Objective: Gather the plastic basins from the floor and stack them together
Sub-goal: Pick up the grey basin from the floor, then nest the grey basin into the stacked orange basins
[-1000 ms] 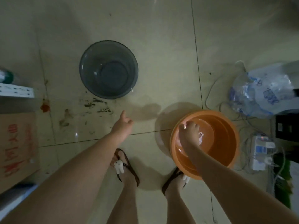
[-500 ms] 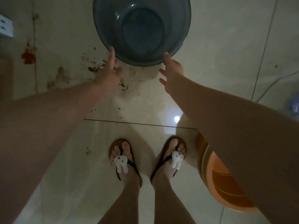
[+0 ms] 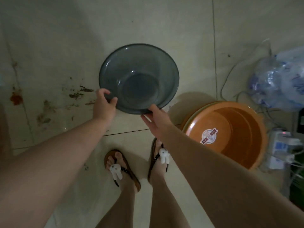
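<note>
Inside orange basin point(image 3: 238, 129), round sticker point(image 3: 209, 136), writing unreadable.

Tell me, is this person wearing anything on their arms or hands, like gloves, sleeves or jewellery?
Nothing that shows. The left hand and right hand are bare, without gloves, rings or a watch, and both forearms are uncovered up to the picture's edge, with no sleeve in view.
</note>
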